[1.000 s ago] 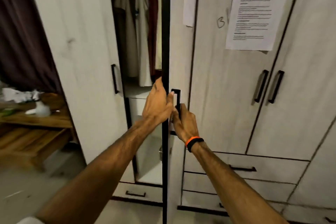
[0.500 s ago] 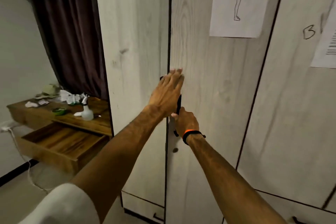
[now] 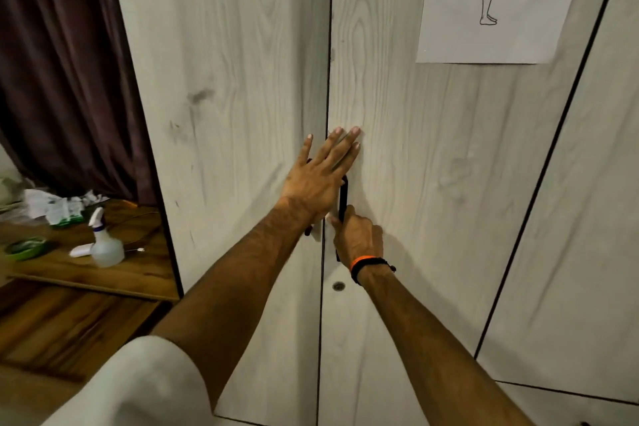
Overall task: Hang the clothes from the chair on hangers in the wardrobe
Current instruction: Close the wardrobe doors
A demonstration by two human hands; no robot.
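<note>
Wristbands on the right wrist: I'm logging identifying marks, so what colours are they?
One orange and one black wristband on the right wrist, seen in the head view.

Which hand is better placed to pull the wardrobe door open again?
Right. The right hand already grips the black door handle. The left hand lies flat with straight fingers across the seam, holding nothing.

Dim, warm indoor light, falling evenly on the pale wardrobe doors [image 3: 415, 149]; no glare. Soft shadow spread on the right door beside and above the right hand [image 3: 359, 235], fainter shadow under the left hand [image 3: 316, 183]. Dark, poorly lit curtain [image 3: 62, 62] at far left. Wide-angle distortion: door seams bowed and leaning outward toward the edges. Slight softness overall, strongest on the white sleeve [image 3: 138, 387] at lower left and the table [image 3: 86, 270] clutter.
</note>
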